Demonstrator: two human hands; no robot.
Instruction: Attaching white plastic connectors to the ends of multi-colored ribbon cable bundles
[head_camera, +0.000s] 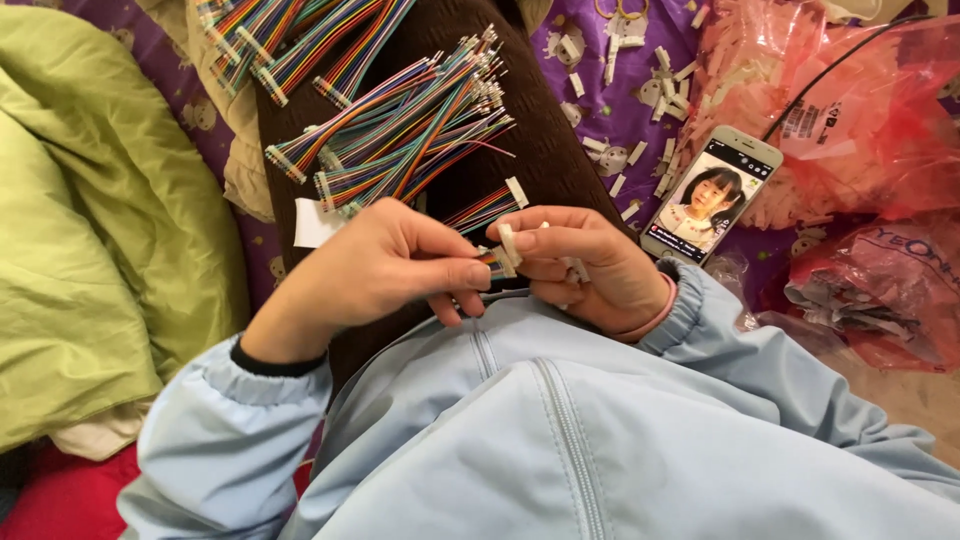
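You wear a pale blue jacket (600, 440) with a grey zip (570, 440) down the front and gathered elastic cuffs. A black inner cuff (275, 362) shows at your left wrist, a pink one (662, 312) at your right.

wire bundles (400, 120) ahead, phone (711, 194) right

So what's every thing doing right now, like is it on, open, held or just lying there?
Left hand: pinching the wire bundle.
Right hand: gripping a white connector.
Wire bundle: held between both hands.
Loose rainbow wires: piled on the brown cloth.
Phone: screen on, cable plugged in.
Red plastic bags: open, crumpled.
Small white connectors: scattered on the purple sheet.
Green blanket: bunched up.
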